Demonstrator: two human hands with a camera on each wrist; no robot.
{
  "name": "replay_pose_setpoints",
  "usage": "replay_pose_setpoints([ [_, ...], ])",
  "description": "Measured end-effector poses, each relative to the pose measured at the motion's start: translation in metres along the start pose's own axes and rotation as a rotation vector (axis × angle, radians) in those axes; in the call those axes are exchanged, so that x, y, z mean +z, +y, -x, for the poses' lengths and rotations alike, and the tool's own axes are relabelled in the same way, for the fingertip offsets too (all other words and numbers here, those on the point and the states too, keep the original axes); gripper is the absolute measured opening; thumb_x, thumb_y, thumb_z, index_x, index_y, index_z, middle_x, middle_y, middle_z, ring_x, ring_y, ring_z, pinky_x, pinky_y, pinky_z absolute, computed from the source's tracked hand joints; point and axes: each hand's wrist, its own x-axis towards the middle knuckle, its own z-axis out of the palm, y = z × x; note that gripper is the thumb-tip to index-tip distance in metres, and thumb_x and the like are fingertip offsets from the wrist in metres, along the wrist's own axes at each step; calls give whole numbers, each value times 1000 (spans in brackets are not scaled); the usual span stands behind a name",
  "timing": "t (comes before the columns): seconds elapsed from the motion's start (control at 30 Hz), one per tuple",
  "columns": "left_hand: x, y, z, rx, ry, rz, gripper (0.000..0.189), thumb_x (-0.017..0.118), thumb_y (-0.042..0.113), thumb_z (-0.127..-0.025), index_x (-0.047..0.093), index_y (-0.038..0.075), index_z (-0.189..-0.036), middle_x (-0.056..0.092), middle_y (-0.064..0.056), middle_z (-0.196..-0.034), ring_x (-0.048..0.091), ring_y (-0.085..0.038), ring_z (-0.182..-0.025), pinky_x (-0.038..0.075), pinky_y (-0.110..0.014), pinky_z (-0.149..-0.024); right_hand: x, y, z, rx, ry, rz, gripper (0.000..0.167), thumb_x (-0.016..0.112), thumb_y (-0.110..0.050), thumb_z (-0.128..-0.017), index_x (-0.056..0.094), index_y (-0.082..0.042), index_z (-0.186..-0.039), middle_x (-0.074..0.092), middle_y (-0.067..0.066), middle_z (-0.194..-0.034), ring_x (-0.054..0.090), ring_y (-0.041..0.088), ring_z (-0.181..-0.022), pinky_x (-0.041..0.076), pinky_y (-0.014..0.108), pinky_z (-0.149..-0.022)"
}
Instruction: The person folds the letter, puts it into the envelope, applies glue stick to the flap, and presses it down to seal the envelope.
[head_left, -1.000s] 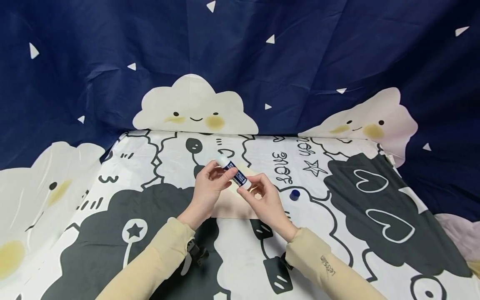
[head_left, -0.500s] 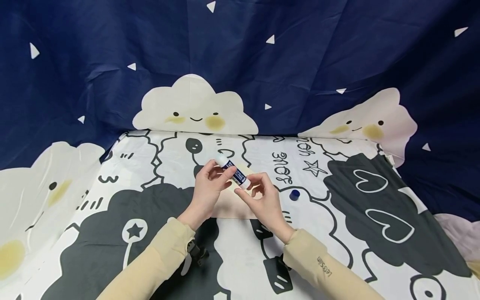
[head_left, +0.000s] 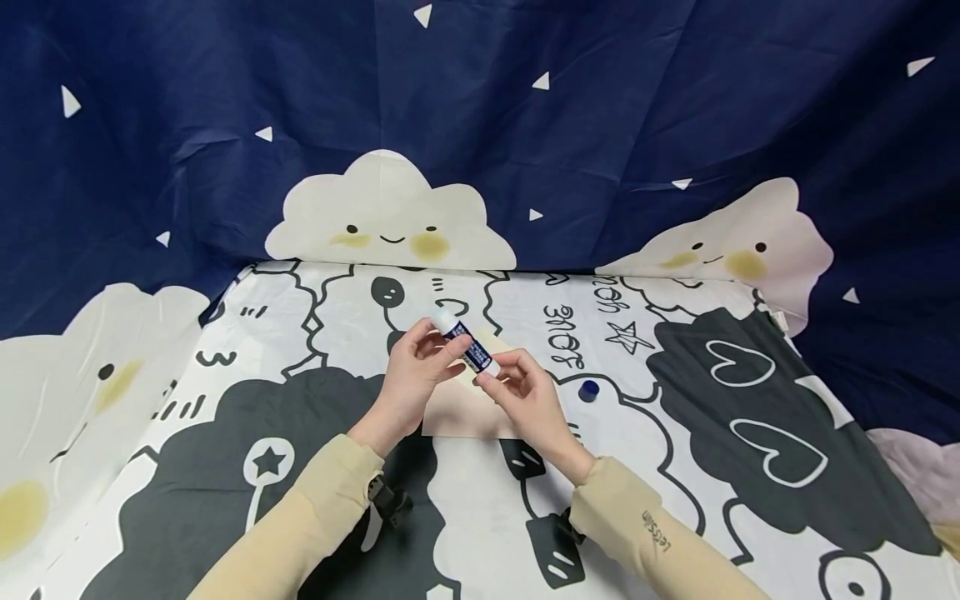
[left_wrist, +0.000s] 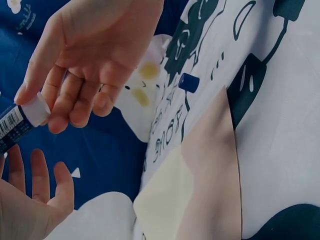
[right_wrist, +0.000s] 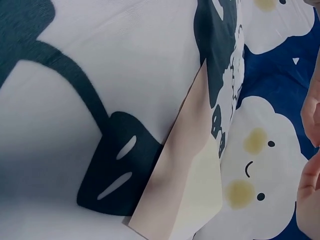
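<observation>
A glue stick (head_left: 471, 347), white with a dark blue label, is held tilted above the table in the head view. My left hand (head_left: 408, 379) grips its barrel near the upper end. At the lower white end, my right hand (head_left: 531, 407) pinches the base between thumb and fingers. The blue cap (head_left: 589, 390) is off the stick and stands on the cloth to the right. Below the hands lies a beige paper sheet (head_left: 467, 414), with a pale yellow paper piece (left_wrist: 167, 195) on it in the left wrist view. The right wrist view catches only edges of the hands.
A black-and-white patterned cloth (head_left: 480, 517) covers the table. Behind it hangs a dark blue curtain (head_left: 600, 125) with cloud and triangle prints.
My right fingers shifted a little at the base of the glue stick and came back, and its label looks slightly turned. The left hand stays nearly still; cap and sheet have not moved.
</observation>
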Motion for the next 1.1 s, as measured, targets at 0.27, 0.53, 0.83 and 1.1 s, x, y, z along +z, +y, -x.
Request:
replay_pose_setpoints([
  [0.27, 2, -2, 1, 17, 32, 13, 21, 66, 13, -91, 58, 8, -109, 63, 1, -95, 65, -10, -92, 53, -46, -91, 4, -3, -1, 25, 74, 51, 26, 69, -3, -85, 55, 1, -107, 61, -6, -87, 57, 7, -75, 48, 17, -67],
  [0.53, 5, -1, 1, 3, 49, 26, 20, 67, 12, -90, 59, 10, -108, 67, 3, -90, 66, -10, -90, 55, -43, -89, 6, -1, -1, -77, 113, 114, 30, 74, -4, -82, 54, 0, -103, 60, 11, -98, 54, 6, -74, 45, 18, -64],
  [0.83, -4, 1, 0, -1, -10, 55, 17, 64, 10, -92, 56, 10, -107, 67, 3, -90, 67, -9, -89, 54, -43, -91, 2, -3, 0, 2, -2, -86, 31, 62, -2, -90, 50, 7, -116, 66, -14, -82, 59, 2, -72, 48, 16, -65],
  [1.1, -3, -1, -2, -32, 38, 41, 16, 66, 15, -91, 57, 12, -104, 67, 4, -87, 68, -11, -84, 53, -46, -93, 4, -5, -1, 0, 58, -55, 27, 68, 1, -85, 55, 7, -107, 61, -2, -86, 59, 4, -77, 50, 15, -71],
])
